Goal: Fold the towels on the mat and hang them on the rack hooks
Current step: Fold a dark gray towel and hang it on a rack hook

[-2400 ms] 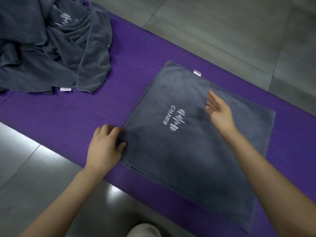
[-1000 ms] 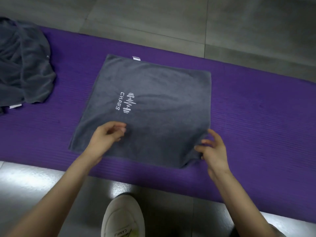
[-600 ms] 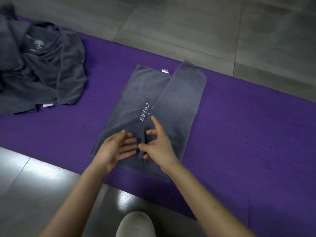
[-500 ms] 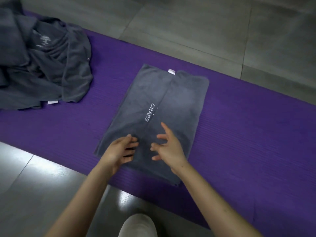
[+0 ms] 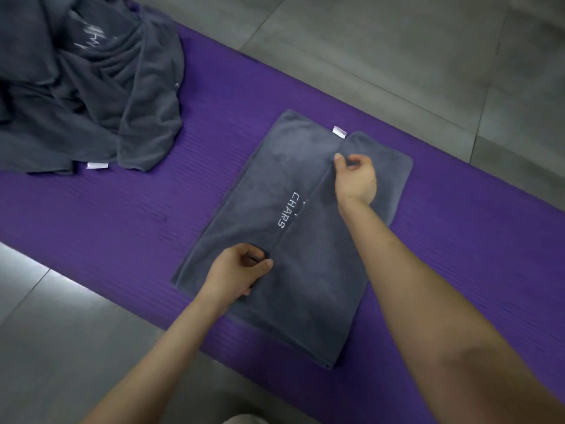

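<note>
On towel (image 5: pixel 305 301): pinch-grip L hand (image 5: pixel 235 270), R hand (image 5: pixel 354 179)

Your dark grey terry towel (image 5: pixel 321 286), lettered CHARS, lies flat on the purple ribbed mat (image 5: pixel 122 224), right side folded over; a crumpled heap of grey towels (image 5: pixel 91 96) sits farther left.

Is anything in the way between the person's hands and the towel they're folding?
Nothing visible. The left hand and right hand both pinch the folded towel along its flap edge. The rack is out of view.
</note>
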